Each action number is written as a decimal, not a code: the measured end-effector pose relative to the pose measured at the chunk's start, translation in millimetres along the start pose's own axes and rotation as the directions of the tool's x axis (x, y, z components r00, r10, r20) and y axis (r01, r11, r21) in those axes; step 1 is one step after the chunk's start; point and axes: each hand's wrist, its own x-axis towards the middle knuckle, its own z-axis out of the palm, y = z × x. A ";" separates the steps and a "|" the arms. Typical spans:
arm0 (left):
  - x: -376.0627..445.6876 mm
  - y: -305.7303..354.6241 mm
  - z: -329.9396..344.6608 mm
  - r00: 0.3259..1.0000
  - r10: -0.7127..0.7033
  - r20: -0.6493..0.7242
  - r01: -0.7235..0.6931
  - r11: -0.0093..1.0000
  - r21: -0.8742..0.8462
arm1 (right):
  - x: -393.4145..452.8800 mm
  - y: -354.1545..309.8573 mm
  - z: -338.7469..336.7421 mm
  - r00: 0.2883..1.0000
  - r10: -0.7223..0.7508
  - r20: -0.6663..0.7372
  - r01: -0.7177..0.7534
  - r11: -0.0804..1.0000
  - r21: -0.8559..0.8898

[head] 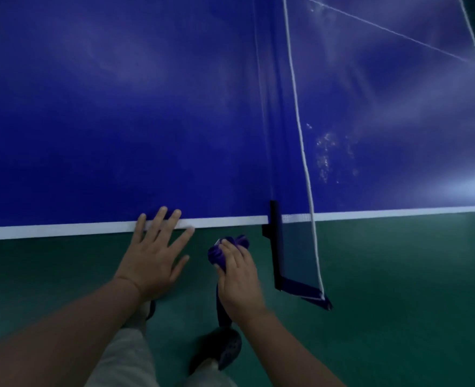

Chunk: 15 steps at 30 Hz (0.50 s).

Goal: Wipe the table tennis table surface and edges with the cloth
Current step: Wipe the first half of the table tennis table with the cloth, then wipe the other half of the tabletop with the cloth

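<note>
while both forearms run off the lower edge of the view, nothing of the person above the elbows shows, and the legs below are only partly seen: a pale trouser leg (130,358) at about 6 o'clock and a dark shoe (225,350) just right of it, dim and blurred against the green floor (398,289). the right hand (240,277), a little right of centre low in the frame, has its fingers curled round a bunched purple cloth (225,248); most of the cloth is hidden under the fingers, and a dark strip hangs down below the wrist, though whether it belongs to the cloth cannot be told. the cloth is held off the table, just below its near edge. the left hand (155,258), at about 7 o'clock from the cloth, is spread flat with straight fingers, holding nothing, and its fingertips (162,212) lie over the white edge line (63,231) of the table tennis table (119,121).

at 3 o'clock from the cloth a black net clamp (275,238) grips the table's edge, and the net (298,255) overhangs the floor there, its white top cord (300,129) climbing toward 12 o'clock. beyond the hands the blue surface fills the upper frame, streaked with pale glare. right of the net, pale specks (325,155) dot the far half, too blurred to identify, and a thin white line (398,34) crosses it near 1 o'clock.
</note>
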 end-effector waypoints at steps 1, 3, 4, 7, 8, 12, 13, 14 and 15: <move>-5.7 11.7 4.2 1.000 0.003 -0.001 -0.003 1.000 0.009 | -11.5 10.8 2.2 0.999 0.001 0.034 -0.001 1.000 0.008; -16.7 33.2 12.2 1.000 -0.018 0.012 0.018 1.000 0.018 | -37.6 36.1 5.9 0.996 0.012 0.086 -0.014 1.000 0.028; -21.6 44.0 15.7 0.999 -0.030 0.018 0.030 0.999 0.021 | -51.1 50.1 6.4 0.995 0.011 0.099 -0.013 1.000 0.027; -36.8 84.6 28.8 1.000 0.001 0.011 -0.002 0.999 0.048 | -93.4 95.2 2.4 0.996 0.018 0.088 -0.021 0.999 0.035; -42.0 102.2 34.1 1.000 0.010 0.015 -0.011 0.999 0.051 | -107.6 111.5 -1.4 0.997 0.031 0.074 -0.035 0.998 0.049; -59.5 189.5 59.5 0.998 -0.005 0.060 0.005 1.000 0.004 | -160.4 177.6 -24.8 0.998 0.062 -0.025 -0.060 0.994 0.089; -61.5 213.7 65.1 0.998 -0.001 0.059 0.001 1.000 -0.007 | -171.0 193.7 -32.8 0.996 0.068 -0.057 -0.062 0.993 0.097; -62.3 237.3 69.6 0.998 0.005 0.057 -0.004 1.000 -0.014 | -180.8 208.2 -42.0 0.994 0.083 -0.076 -0.074 0.990 0.116; -61.4 259.2 73.3 0.999 0.010 0.053 -0.009 1.000 -0.023 | -188.9 221.6 -51.6 0.991 0.099 -0.088 -0.086 0.986 0.141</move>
